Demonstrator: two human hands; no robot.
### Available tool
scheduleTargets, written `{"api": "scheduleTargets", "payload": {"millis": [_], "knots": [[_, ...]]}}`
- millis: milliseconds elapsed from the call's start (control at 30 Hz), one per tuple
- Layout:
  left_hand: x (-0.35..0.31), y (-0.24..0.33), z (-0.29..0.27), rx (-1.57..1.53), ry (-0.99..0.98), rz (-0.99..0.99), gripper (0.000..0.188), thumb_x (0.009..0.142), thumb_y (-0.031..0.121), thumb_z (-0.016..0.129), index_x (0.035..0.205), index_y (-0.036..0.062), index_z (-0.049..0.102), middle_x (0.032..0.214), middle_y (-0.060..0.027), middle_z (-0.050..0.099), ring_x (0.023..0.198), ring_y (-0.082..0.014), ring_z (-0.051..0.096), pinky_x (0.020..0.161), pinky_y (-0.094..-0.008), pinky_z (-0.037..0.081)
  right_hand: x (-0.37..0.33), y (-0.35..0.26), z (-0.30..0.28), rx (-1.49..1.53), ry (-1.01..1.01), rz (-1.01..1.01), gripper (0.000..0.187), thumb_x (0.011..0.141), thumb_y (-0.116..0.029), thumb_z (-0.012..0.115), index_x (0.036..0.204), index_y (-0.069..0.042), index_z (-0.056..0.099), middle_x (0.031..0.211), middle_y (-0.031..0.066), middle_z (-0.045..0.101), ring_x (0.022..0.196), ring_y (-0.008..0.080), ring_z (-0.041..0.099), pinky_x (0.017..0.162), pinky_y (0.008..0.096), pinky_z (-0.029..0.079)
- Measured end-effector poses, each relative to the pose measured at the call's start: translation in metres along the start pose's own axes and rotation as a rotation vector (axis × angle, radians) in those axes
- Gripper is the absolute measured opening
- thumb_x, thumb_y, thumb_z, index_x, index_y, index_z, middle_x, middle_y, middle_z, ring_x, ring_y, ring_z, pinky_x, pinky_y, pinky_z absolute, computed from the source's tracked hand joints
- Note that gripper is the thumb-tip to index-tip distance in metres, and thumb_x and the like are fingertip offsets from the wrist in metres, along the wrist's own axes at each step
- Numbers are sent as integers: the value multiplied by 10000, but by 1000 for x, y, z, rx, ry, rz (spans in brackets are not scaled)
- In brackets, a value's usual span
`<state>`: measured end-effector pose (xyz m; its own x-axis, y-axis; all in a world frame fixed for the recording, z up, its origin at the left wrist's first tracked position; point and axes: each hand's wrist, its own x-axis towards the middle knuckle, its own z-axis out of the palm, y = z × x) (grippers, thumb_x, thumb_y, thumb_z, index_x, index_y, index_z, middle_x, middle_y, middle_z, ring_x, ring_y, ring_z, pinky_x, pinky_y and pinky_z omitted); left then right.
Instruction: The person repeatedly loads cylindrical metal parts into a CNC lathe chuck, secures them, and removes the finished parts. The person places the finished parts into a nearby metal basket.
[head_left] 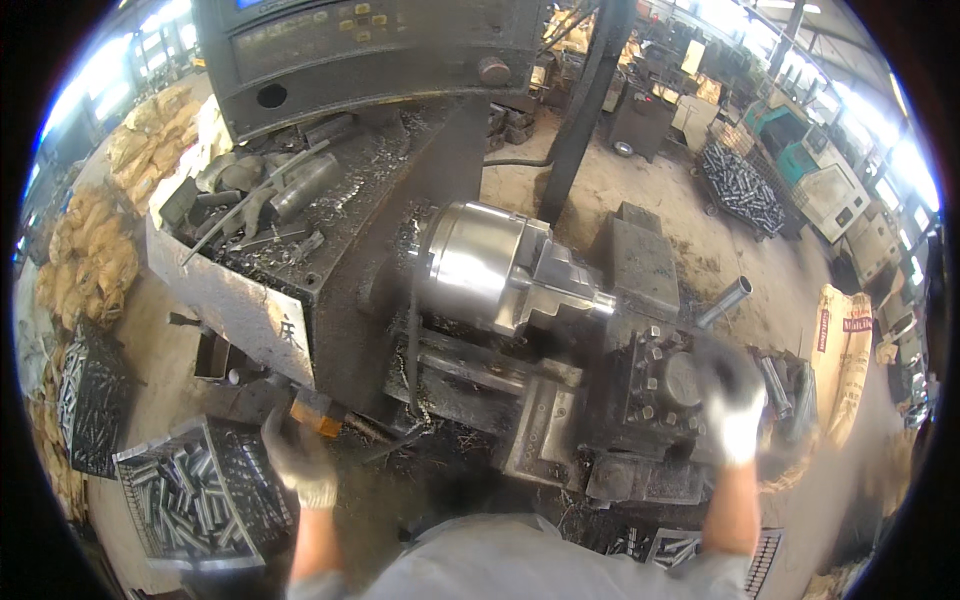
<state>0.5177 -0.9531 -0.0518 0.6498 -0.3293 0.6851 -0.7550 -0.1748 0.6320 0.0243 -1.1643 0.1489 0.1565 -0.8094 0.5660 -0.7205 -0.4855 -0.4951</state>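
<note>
My left hand [298, 458], in a pale work glove with dark, dirty fingers, is beside the lathe's lower left side, near an orange-edged block [316, 417]. Its fingers look stretched out, and nothing shows in them. My right hand [735, 405], gloved too, is at the right side of the dark square tool post [668, 382]. Motion smears its fingers, so I cannot tell whether it holds anything. Left of the tool post, the shiny lathe chuck [470, 268] has a short bright round end [604, 303] showing at its jaws. A slanted metal tube [725, 302] rises behind the tool post.
A control panel [370, 50] stands at the back. Tools and metal chips lie on the machine's left top [350, 205]. A crate of short metal tubes [190, 500] stands at lower left, another crate [690, 548] at lower right. A paper sack [842, 360] is at right.
</note>
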Motion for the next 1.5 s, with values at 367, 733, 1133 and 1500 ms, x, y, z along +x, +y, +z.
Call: {"api": "scheduleTargets", "payload": {"millis": [367,733,1133,1500], "knots": [[271,257,253,464,-425,434,903,1005,248,635,1734,95,125,1176,-324,722,1015,-443,762,881,-538,609,-139,-20,35,589,-526,522,271,860,28,791,1130,9,801,1051,130,825,964,191,788,874,322,615],[5,170,91,-90,-746,478,216,903,214,779,1036,51,727,904,-191,733,822,-403,737,727,-503,604,-187,-14,103,583,-905,274,281,908,-86,786,1185,-38,797,1095,116,821,960,146,771,874,314,610],[-723,113,-571,594,1204,-1578,447,1046,417,590,1117,7,753,917,-138,756,780,-287,719,743,-475,571,-377,-257,266,492,-1748,-802,344,894,-138,803,1200,14,769,1070,159,827,972,225,801,908,341,617],[-847,375,-540,1581,2253,-1703,572,1138,460,439,1444,2,593,1368,-297,682,1223,-470,679,1018,-518,540,-602,-445,228,150,-1917,-1759,448,905,-378,750,1242,-83,777,1202,194,785,1148,377,743,1008,429,578]]}}
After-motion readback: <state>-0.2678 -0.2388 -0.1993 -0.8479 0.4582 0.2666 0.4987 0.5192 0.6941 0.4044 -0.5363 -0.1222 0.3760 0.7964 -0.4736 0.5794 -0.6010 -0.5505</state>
